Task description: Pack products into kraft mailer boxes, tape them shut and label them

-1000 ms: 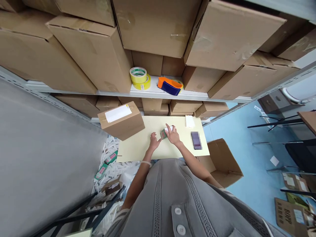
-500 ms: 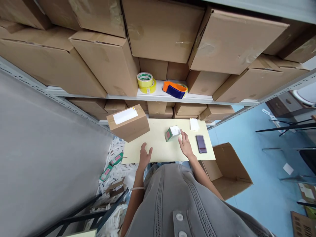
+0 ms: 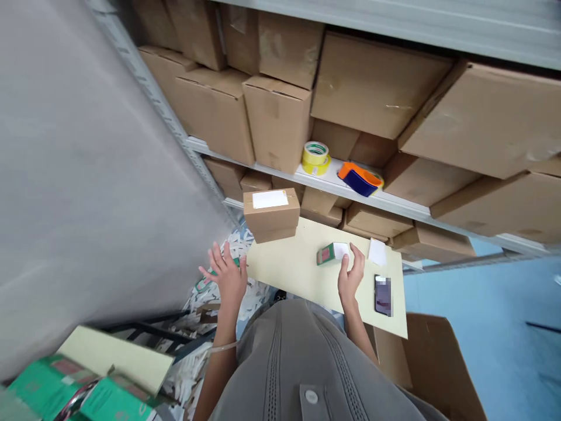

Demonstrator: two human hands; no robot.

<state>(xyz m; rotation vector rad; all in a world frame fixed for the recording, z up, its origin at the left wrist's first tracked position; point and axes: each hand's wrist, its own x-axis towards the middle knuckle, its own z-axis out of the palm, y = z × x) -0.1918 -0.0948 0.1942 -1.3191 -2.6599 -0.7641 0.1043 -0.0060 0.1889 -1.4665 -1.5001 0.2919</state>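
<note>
Left hand [image 3: 228, 279] splayed, partly hiding green pack [image 3: 203, 285]; right hand [image 3: 352, 276] loosely cupped beside small box [image 3: 328, 254] (contact unclear), both empty

Mid-frame: two hands [image 3: 229, 282] [image 3: 351, 276], one green-and-white box [image 3: 332, 253], one labelled carton [image 3: 272, 219], one phone [image 3: 382, 296], two tape rolls [image 3: 315, 159], one tape dispenser [image 3: 359, 180].

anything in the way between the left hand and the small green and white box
Nothing visible: only the pale yellow tabletop lies between the left hand and the small green-and-white box. The brown cardboard box with a white label sits farther back, off that line.
</note>
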